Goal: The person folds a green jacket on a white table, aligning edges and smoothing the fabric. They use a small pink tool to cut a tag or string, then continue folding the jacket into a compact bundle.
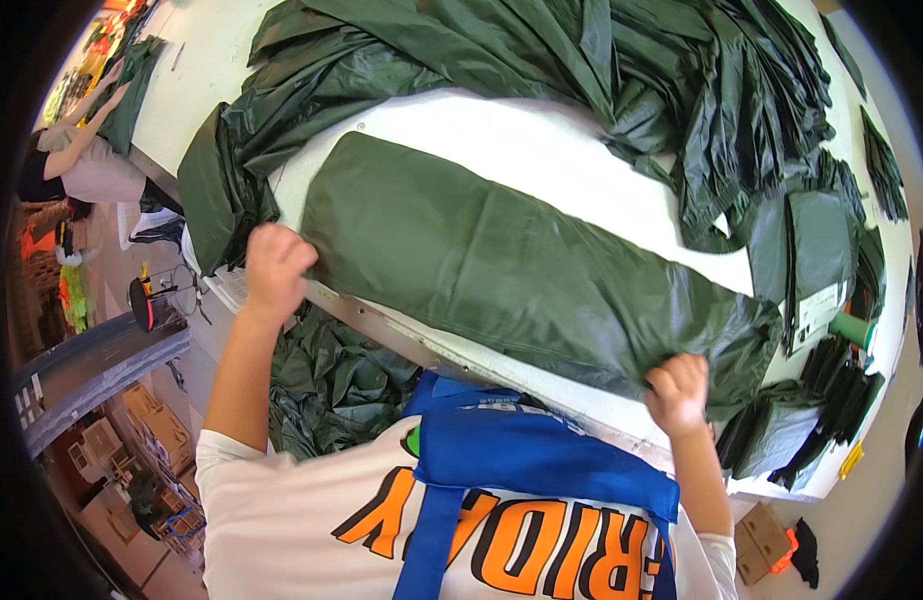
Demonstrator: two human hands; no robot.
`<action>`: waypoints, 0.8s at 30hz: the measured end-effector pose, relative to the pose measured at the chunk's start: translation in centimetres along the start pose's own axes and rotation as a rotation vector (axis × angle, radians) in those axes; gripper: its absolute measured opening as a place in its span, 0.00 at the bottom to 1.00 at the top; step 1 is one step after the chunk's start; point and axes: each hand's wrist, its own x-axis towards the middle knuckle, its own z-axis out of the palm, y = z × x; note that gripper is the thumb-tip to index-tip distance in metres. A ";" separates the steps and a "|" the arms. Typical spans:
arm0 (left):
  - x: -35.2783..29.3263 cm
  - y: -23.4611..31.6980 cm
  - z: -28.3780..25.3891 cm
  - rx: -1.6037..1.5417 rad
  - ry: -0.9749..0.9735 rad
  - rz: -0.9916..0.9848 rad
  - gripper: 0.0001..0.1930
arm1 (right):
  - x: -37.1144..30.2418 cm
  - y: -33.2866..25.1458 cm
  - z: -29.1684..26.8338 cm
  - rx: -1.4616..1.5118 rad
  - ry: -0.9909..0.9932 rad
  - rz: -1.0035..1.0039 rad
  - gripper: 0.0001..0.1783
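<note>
Head view showed the folded green raincoat (502, 270) flat on the white desk (522, 150), left hand (274, 268) and right hand (678, 392) each closed on its near edge, where slick fabric could slip and unfold.

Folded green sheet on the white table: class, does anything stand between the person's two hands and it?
Nothing visible does. The left hand grips the folded green sheet at one end and the right hand grips its other end, both directly on the fabric. The loose green pile lies behind it.

Fingertips of both hands hidden under the folded green sheet (512, 275).
</note>
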 end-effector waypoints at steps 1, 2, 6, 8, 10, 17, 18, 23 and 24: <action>-1.8 1.0 0.0 -0.022 -0.242 -0.086 0.12 | -0.6 -0.9 1.3 0.007 -0.032 0.010 0.10; -2.4 1.9 -0.3 0.004 -0.212 -0.116 0.12 | -1.3 -1.2 2.6 -0.001 -0.052 0.008 0.10; -0.8 3.7 -0.3 -0.095 0.060 -0.304 0.13 | -2.6 -0.9 5.2 -0.050 -0.047 0.013 0.10; 3.5 7.4 0.9 -0.316 0.117 -0.232 0.21 | -2.2 -0.8 5.4 -0.053 -0.106 0.035 0.10; 2.6 7.7 5.6 -0.100 -0.142 -0.198 0.32 | -1.9 -0.2 3.9 0.104 -0.213 0.052 0.11; 0.4 6.0 10.1 -0.016 -0.143 -0.175 0.34 | -5.1 13.7 -4.8 -0.345 -0.039 0.525 0.35; 0.6 6.0 10.2 -0.030 -0.135 -0.166 0.34 | -6.2 15.7 -5.1 -0.347 -0.189 0.536 0.35; 0.8 6.1 11.0 -0.076 -0.145 -0.199 0.36 | -7.3 20.8 -3.0 -0.403 -0.094 0.403 0.12; 1.3 6.3 11.3 -0.077 -0.135 -0.184 0.37 | -8.0 20.9 -2.1 -0.418 -0.077 0.404 0.07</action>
